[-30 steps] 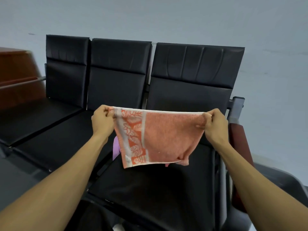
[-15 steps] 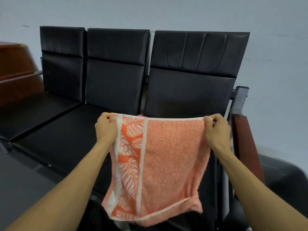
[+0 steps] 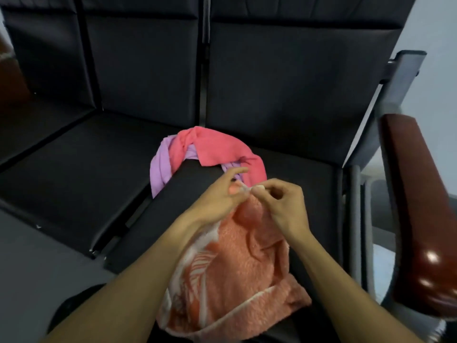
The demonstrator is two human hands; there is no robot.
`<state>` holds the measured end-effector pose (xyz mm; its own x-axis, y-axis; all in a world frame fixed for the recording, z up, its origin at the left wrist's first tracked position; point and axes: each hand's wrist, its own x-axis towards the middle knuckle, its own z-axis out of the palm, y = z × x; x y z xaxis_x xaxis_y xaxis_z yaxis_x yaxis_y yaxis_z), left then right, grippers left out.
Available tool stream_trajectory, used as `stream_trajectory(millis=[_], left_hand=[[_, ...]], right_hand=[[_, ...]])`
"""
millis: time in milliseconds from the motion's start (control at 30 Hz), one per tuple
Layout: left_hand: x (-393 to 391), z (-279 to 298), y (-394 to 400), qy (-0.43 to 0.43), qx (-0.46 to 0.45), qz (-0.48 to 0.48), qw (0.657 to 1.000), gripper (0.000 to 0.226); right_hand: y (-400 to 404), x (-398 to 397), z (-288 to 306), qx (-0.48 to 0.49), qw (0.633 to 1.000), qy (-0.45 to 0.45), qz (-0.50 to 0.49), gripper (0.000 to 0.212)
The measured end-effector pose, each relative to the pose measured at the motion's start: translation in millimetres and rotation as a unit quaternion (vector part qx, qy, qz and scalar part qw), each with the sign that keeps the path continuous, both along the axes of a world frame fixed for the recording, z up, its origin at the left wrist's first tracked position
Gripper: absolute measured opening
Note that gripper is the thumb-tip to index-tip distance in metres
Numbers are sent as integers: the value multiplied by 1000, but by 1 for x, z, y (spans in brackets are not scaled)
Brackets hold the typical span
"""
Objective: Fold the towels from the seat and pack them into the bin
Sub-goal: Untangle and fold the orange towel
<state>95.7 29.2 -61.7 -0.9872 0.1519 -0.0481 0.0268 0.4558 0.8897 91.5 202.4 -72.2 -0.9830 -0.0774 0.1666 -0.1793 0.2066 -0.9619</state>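
The left hand and the right hand meet above the seat, each grip clamped on the top edge of the orange towel, so the two pinched corners touch between the fingertips. The left thumb and curled fingers pinch the hem while its forefinger points forward; the right fingers curl round the other corner. Below both grips the orange towel hangs doubled and bunched, its leaf-patterned white border on the left-hand side, its lower hem draped over the seat's front edge nearest the person. Just beyond the grips, farther back on the same seat, the pink towel lies crumpled in an arc on top of the purple towel, which spills toward the left. To the right of the right grip stands a glossy brown armrest. The bin cannot be made out.
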Motion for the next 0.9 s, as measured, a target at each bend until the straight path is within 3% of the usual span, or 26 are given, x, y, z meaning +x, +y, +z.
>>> stream_trajectory(millis=[67,133,267,333,400,433,567,633,733,800,900], left_hand=[[-4,-7,10,35,-91,-11,995,15],[-8,-9,14,86,-106,60,989,24],[-15,0,1,114,-36,241,963,36],[-15,2,-11,92,25,320,943,35],[-16,0,-22,82,83,377,919,37],[-16,1,-26,94,70,387,915,38],[-15,-4,-23,142,-189,228,945,34],[-9,-7,-7,113,-222,98,963,17],[-3,-16,6,47,-225,-83,970,16],[-3,-21,7,24,-234,-94,967,14],[-5,-21,2,56,-228,20,972,16]], right_hand=[[2,-5,-3,-15,1000,3,10,7],[9,-8,-9,29,998,-4,48,19],[15,-7,-35,253,962,-35,91,9],[14,-11,-45,265,963,-36,31,7],[12,-18,-46,256,966,-35,-9,22],[12,-21,-45,242,969,-40,-17,26],[8,-21,-46,161,987,-11,2,18],[5,-20,-45,126,992,4,29,19],[6,-21,-41,66,996,3,59,25],[9,-21,-36,46,996,-10,82,23],[13,-23,-33,109,991,-29,69,15]])
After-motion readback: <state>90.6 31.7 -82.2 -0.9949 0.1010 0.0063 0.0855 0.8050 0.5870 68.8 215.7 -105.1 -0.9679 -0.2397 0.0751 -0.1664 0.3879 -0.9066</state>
